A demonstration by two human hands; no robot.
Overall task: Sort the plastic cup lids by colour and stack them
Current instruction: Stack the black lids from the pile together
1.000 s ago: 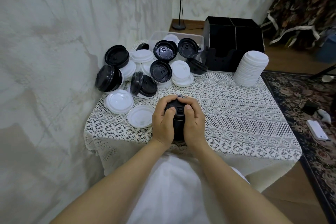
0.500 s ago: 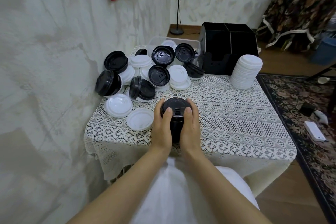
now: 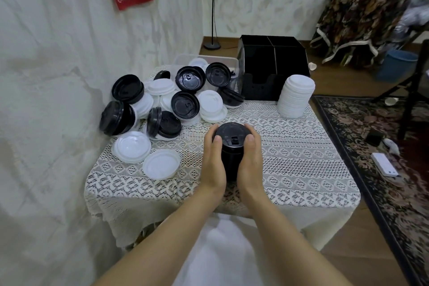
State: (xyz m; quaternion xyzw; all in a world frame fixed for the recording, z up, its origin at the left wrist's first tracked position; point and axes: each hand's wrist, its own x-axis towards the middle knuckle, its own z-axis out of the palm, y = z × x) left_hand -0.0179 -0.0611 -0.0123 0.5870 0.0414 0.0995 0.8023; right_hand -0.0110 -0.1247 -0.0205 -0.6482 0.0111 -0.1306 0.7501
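Head view. Item: stack of black lids (image 3: 232,146), standing upright on the worktop (image 3: 301,160) near its front edge, directly before the person. Change noted: a second before, both hands were curled over the top of the stack, fingers folded across the uppermost lid; half a second on they had slid down to its sides, and they remained there, leaving the top lid exposed. Judged meaning: the pressing-down of the black stack appeared finished, and the hands were squaring or steadying it.

Grip: left hand (image 3: 214,162) flat against the stack's left side, right hand (image 3: 251,160) against its right side, palms facing, thumbs at the upper rim; a narrow two-handed clasp holding the stack between them.

Also listed: white lid stack (image 3: 296,97), far right of the worktop, well apart; unsorted pile of black and white lids (image 3: 167,104), far left, still to sort.
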